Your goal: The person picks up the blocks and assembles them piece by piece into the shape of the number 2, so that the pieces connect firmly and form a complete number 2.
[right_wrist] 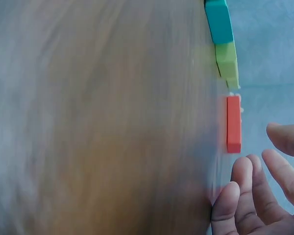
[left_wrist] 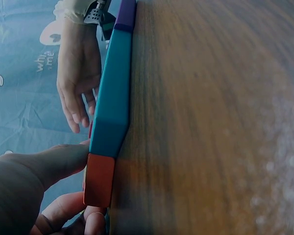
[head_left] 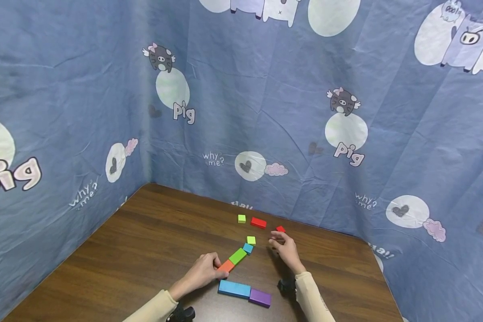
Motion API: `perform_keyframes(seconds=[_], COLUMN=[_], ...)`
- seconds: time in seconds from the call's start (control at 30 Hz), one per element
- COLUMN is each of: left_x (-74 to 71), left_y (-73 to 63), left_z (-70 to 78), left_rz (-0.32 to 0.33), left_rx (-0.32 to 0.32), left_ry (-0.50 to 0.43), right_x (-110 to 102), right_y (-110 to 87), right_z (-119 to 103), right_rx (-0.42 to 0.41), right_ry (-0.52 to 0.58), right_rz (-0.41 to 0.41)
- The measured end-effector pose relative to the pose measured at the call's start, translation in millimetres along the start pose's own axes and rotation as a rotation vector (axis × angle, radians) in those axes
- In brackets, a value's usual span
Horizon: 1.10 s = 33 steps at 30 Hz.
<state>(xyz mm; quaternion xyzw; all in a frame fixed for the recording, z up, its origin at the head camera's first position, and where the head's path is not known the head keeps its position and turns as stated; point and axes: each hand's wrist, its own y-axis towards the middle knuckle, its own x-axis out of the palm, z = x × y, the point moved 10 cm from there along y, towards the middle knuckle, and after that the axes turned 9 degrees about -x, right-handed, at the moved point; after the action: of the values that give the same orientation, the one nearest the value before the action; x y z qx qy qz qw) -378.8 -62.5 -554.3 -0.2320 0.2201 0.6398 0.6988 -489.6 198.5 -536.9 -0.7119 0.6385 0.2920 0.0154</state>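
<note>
On the wooden table, my left hand [head_left: 204, 269] pinches an orange block [head_left: 226, 266] between thumb and fingers. End to end with it runs a slanting row: a green block [head_left: 238, 256], then a small blue block [head_left: 247, 248], with a lime cube [head_left: 251, 240] at the far end. In the left wrist view the orange block [left_wrist: 99, 180] shows between thumb and fingertips. My right hand [head_left: 285, 250] hovers with loosely bent fingers near a small red block [head_left: 280, 229], holding nothing. The right wrist view shows its fingers apart, below a red block [right_wrist: 233, 124].
Nearer me, a long blue block [head_left: 234, 289] and a purple block [head_left: 260, 297] lie end to end. Toward the back are another lime cube [head_left: 242, 218] and a longer red block [head_left: 259, 222]. A blue printed curtain [head_left: 265, 112] borders the table [head_left: 145, 232].
</note>
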Motion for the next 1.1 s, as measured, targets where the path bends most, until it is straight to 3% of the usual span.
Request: perform_keyframes(seconds=[0.43,0.63,1.1], left_x=[-3.0,-2.1,-0.4], left_y=[1.9,1.2,-1.2], left_z=[2.2,2.8,1.9], left_rz=[-0.002,0.001,-0.013], left_rx=[-0.012,-0.013,-0.008], left_ry=[-0.005,0.002,-0.012], right_x=[-22,-31,-42], right_y=[5.1,6.2,10.3], right_z=[9,17,22], right_rx=[0.044,0.070,0.095], right_ry=[-0.003,-0.056,-0.081], right_rz=[0.068,0.108,0.169])
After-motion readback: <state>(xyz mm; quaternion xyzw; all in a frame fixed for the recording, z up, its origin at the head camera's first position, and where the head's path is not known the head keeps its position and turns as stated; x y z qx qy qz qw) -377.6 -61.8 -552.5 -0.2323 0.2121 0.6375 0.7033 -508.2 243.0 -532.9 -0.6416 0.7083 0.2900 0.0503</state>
